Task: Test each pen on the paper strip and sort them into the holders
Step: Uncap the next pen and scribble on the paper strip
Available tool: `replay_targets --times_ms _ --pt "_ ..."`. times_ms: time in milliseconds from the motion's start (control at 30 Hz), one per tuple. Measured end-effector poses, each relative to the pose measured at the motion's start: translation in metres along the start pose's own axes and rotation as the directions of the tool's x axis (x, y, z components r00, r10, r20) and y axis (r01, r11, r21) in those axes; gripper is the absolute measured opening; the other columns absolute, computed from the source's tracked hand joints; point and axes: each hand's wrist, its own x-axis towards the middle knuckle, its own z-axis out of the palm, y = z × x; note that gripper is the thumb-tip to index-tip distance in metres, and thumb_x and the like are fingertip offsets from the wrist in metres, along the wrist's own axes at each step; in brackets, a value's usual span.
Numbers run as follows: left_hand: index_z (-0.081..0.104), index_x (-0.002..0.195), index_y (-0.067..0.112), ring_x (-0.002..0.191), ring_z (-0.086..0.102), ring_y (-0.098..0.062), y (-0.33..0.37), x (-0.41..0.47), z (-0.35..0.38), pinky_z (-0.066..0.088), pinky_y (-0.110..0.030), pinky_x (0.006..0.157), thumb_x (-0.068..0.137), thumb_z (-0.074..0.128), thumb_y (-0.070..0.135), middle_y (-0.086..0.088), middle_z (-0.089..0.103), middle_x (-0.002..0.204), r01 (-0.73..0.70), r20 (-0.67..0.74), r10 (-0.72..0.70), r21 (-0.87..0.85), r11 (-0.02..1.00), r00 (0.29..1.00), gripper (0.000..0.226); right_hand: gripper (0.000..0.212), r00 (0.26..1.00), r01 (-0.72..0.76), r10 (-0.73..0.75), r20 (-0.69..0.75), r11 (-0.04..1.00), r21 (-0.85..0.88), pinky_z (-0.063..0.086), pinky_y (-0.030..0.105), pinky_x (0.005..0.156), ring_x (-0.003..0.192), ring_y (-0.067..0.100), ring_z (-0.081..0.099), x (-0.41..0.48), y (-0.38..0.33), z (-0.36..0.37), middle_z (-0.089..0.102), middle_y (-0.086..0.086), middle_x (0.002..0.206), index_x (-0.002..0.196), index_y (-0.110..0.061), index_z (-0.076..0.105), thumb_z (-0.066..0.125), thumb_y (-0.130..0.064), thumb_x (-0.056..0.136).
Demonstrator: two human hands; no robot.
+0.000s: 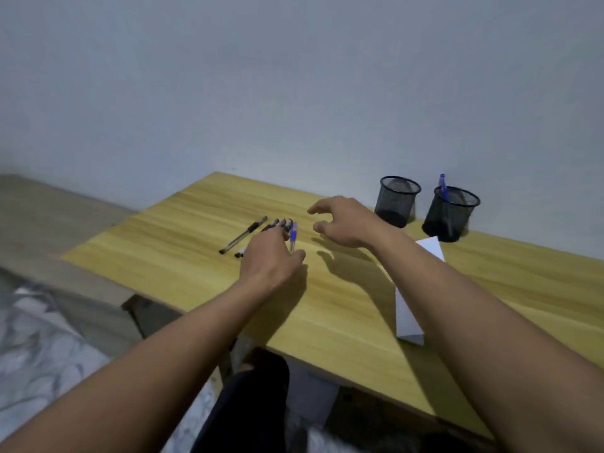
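The clear pen with the blue grip (pixel 293 237) lies on the yellow wooden table (pixel 196 256), at the right end of a row of black pens (pixel 243 235). The left hand (pixel 268 259) covers this row, and I think that lifting one pen could roll its neighbours away. Whether its fingers pinch a pen, I cannot tell. The right hand (pixel 343 223) hovers just beside, fingers spread and empty.

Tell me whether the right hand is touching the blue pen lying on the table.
Apart. The head view shows bare table between the right hand and the blue pen; the hand's fingers are spread and hold nothing.
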Motion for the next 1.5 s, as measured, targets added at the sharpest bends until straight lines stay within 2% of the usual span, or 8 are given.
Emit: replay_targets --times_ms 333,600,767,967,1100,1200,1333,1500 --pt "0.075 0.097 0.017 0.087 0.068 -0.021 -0.014 -0.004 0.014 0.052 -0.033 0.071 0.087 0.071 0.035 -0.002 0.073 0.090 -0.023 -0.068 0.031 0.117 0.993 0.997 0.021 0.047 0.991 0.099 -0.086 0.100 0.987 -0.127 0.046 0.029 0.089 0.121 0.025 0.062 0.032 0.001 0.073 0.064 0.003 0.138 0.131 -0.036 0.066 0.051 -0.006 0.098" --pt "0.079 0.092 0.017 0.081 0.068 -0.015 -0.012 0.002 0.010 0.052 -0.029 0.071 0.085 0.072 0.023 -0.001 0.075 0.084 -0.063 -0.127 0.066 0.024 0.998 0.990 0.012 0.018 0.988 0.136 -0.145 -0.052 0.980 -0.144 0.053 0.041 0.083 0.101 0.025 0.060 0.026 0.013 0.066 0.063 0.001 0.109 0.107 -0.024 0.073 0.058 -0.019 0.099" --pt "0.075 0.110 0.013 0.087 0.068 -0.010 0.005 0.004 -0.002 0.056 -0.027 0.084 0.087 0.068 0.020 0.000 0.076 0.097 -0.201 -0.242 0.170 -0.108 0.974 0.955 0.025 0.018 0.971 0.149 -0.190 -0.146 0.955 -0.255 0.047 0.040 0.076 0.108 0.028 0.052 0.009 0.024 0.047 0.060 0.004 0.104 0.111 -0.019 0.071 0.059 -0.027 0.100" --pt "0.059 0.131 0.017 0.092 0.065 -0.010 0.041 0.012 0.000 0.050 -0.025 0.081 0.092 0.066 0.026 0.005 0.068 0.106 -0.205 -0.202 0.148 -0.299 0.932 0.968 0.041 0.010 0.918 -0.027 0.099 -0.384 0.982 0.188 0.051 0.039 0.070 0.086 0.025 0.067 -0.019 0.025 0.009 0.070 0.002 0.085 0.099 -0.015 0.066 0.060 -0.022 0.098" --pt "0.070 0.116 0.015 0.099 0.067 -0.021 0.060 0.023 0.008 0.052 -0.034 0.087 0.101 0.049 0.037 -0.005 0.072 0.111 -0.184 0.083 0.218 -0.298 0.936 0.972 0.034 0.009 0.848 0.013 0.364 -0.386 0.713 0.701 0.062 0.035 0.075 0.084 0.019 0.073 -0.046 0.025 -0.007 0.075 0.007 0.087 0.099 -0.009 0.067 0.068 -0.017 0.095" --pt "0.068 0.109 0.005 0.078 0.066 -0.022 0.073 0.027 0.014 0.060 -0.037 0.070 0.104 0.046 0.031 -0.011 0.068 0.095 0.027 0.378 0.221 -0.552 0.833 0.899 0.034 0.012 0.815 0.062 0.477 -0.328 0.492 0.869 0.064 0.029 0.076 0.080 0.019 0.074 -0.065 0.031 -0.014 0.076 0.012 0.089 0.102 0.000 0.068 0.070 -0.010 0.095" --pt "0.069 0.097 -0.001 0.068 0.062 -0.015 0.093 0.032 0.019 0.060 -0.027 0.066 0.100 0.056 0.012 -0.012 0.065 0.082 0.112 0.402 0.289 -0.729 0.675 0.869 0.019 0.003 0.793 0.128 0.542 -0.278 0.297 0.946 0.061 0.025 0.071 0.080 0.022 0.074 -0.086 0.046 -0.021 0.075 0.016 0.087 0.091 -0.002 0.070 0.071 -0.004 0.092" --pt "0.070 0.094 -0.006 0.068 0.062 -0.015 0.111 0.037 0.023 0.061 -0.028 0.071 0.097 0.060 0.009 -0.012 0.065 0.078 0.080 0.413 0.381 -0.758 0.647 0.828 0.019 0.004 0.786 0.178 0.542 -0.296 0.260 0.949 0.061 0.021 0.072 0.068 0.014 0.073 -0.101 0.059 -0.032 0.075 0.008 0.073 0.087 0.000 0.074 0.074 -0.003 0.090"
